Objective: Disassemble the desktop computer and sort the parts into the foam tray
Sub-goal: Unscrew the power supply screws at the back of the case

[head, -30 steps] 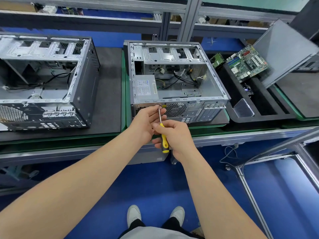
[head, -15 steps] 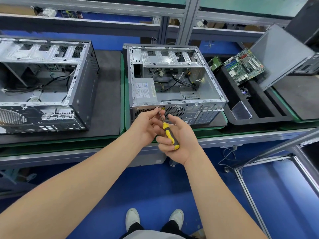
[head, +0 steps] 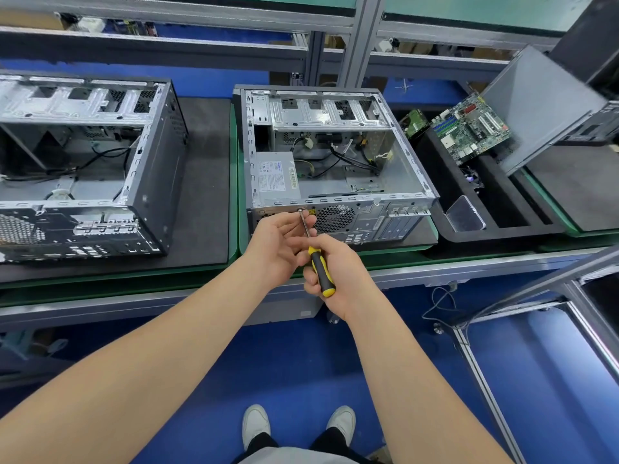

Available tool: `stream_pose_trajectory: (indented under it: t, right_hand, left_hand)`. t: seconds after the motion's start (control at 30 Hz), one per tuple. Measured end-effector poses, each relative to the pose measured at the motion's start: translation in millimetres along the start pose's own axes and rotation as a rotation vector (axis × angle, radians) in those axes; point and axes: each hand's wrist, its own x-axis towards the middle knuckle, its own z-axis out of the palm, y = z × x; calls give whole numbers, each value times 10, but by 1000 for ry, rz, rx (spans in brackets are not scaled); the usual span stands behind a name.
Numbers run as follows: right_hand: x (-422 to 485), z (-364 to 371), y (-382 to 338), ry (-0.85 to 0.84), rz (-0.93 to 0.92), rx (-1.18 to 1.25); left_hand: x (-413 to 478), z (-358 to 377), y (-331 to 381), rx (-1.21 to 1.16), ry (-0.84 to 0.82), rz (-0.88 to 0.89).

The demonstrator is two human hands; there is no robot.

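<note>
An open desktop case lies on its side in the middle of the bench, with its grey power supply still inside at the near left corner. My right hand grips a yellow-and-black screwdriver, whose tip sits on a screw at the top of the case's rear panel. My left hand is beside the shaft, its fingertips pinching the shaft near the tip. The black foam tray stands to the right and holds a green motherboard.
A second open case lies at the left on a dark mat. A grey side panel leans over the tray at the right. A clear plastic box sits in the tray's near compartment. A metal frame juts out low at right.
My right hand has shifted its grip on the screwdriver handle, which now tilts more to the lower right. The tip has stayed at the screw and my left hand has stayed by the shaft.
</note>
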Motion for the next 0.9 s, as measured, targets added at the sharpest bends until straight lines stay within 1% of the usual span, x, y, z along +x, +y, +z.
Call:
stream_pose_trajectory:
  t: [0.1,0.17,0.2,0.3,0.33,0.4,0.43,0.5,0.57,0.63,0.67,0.7,0.77,0.8,0.9]
  right_hand:
    - [-21,44,-20,81,-32,-154]
    - [-38,65,-17,155,-122,-336]
    - [-48,77,-10,200,-194,-465]
    - [-57,109,8,373,-413,-949]
    - [-54,125,25,421,-459,-1093]
    - [-48,181,81,540,-491,-1359]
    - [-41,210,112,589,-501,-1453]
    - [-28,237,149,621,-524,-1485]
    - [-32,200,103,565,-528,-1383]
    - [-26,101,21,392,-480,-1153]
    - [-20,52,-17,298,-421,-964]
    - [-10,13,-46,215,-324,-734]
    - [-24,-20,-90,55,-81,-234]
    - [-37,-20,-102,-28,18,-38]
    - [-60,-1,-78,-232,211,365]
  left_hand:
    - [3,3,6,45,30,20]
    - [11,1,0,76,37,32]
    - [17,-2,-6,76,39,34]
    - [34,-21,-14,28,35,37]
    - [37,-24,-14,11,24,36]
    - [43,-30,-22,-4,1,27]
    - [45,-31,-28,6,-4,21]
    - [50,-31,-40,44,-6,9]
    - [62,-35,-49,80,2,23]
    - [63,-37,-47,129,15,49]
    - [55,-35,-42,162,17,53]
    - [48,-33,-37,195,15,55]
    - [36,-27,-25,226,12,55]
    - [31,-27,-20,225,14,39]
    - [19,-33,-5,171,-2,-36]
